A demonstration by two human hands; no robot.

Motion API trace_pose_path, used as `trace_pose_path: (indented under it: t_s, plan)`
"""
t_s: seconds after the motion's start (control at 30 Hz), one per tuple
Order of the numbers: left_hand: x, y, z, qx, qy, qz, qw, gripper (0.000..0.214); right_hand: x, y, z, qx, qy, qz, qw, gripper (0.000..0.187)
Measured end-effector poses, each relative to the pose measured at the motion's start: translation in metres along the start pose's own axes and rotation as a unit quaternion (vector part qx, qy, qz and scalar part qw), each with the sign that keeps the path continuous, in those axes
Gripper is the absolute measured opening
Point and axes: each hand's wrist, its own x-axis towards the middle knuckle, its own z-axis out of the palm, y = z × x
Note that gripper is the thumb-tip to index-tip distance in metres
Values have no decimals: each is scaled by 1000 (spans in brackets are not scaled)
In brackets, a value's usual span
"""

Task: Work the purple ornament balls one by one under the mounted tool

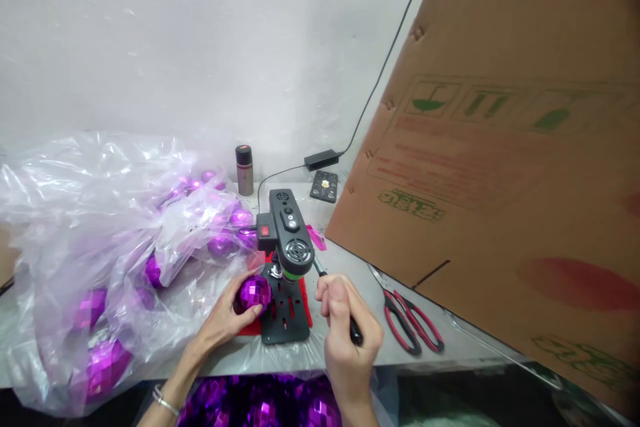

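Observation:
My left hand [227, 315] is closed around a shiny purple mirror-faceted ball [255, 294], on the left side of a small black bench press [289, 230]. My right hand [350, 333] grips the black-ended lever handle [356, 331] that sticks out from the press's right side. Under the press head lies its slotted black base plate [285, 333], on a red sheet [250, 328]. The ball partly covers the left edge of the plate. Whether the ball touches the press head is hard to make out.
A clear plastic bag [90, 213] with several purple balls spreads over the left. Red-handled scissors [413, 320] lie right of my hand, beside a large cardboard box [500, 147]. Behind stand a dark bottle [245, 173], a power adapter [322, 160] and a black card-like object [324, 186]. More purple balls [265, 407] sit below the table edge.

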Motion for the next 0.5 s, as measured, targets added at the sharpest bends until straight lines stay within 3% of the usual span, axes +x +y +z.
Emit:
trace_pose_path:
  t_s: [0.5]
  plan:
    - [9,17,41,139,36,59,988,73,4,-2,1,-8,-1,-4,1000,39]
